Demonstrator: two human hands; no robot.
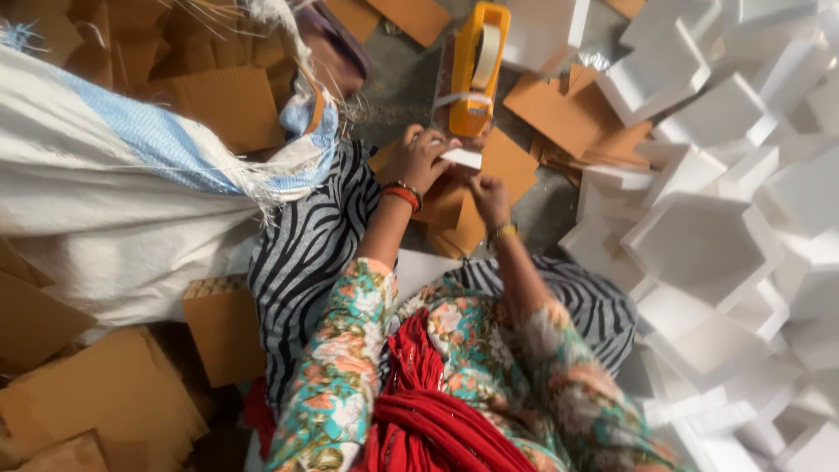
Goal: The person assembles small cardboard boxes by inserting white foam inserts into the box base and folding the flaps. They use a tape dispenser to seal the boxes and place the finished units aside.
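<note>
My left hand (418,156) grips an orange tape dispenser (476,65) by its lower end; a roll of pale tape sits in it. A short white strip of tape (461,158) runs from the dispenser between both hands. My right hand (489,197) pinches the free end of that strip. Red and gold bangles circle my left wrist. Both hands hover over brown cardboard pieces (502,166) lying on the grey floor. My floral sleeves and a red cloth (428,411) fill the bottom of the view.
White foam corner blocks (708,245) are heaped along the right side. A large white woven sack (131,175) with blue stripes lies at the left. Flat cardboard sheets (96,393) cover the lower left and the top. Striped fabric (306,253) covers my lap.
</note>
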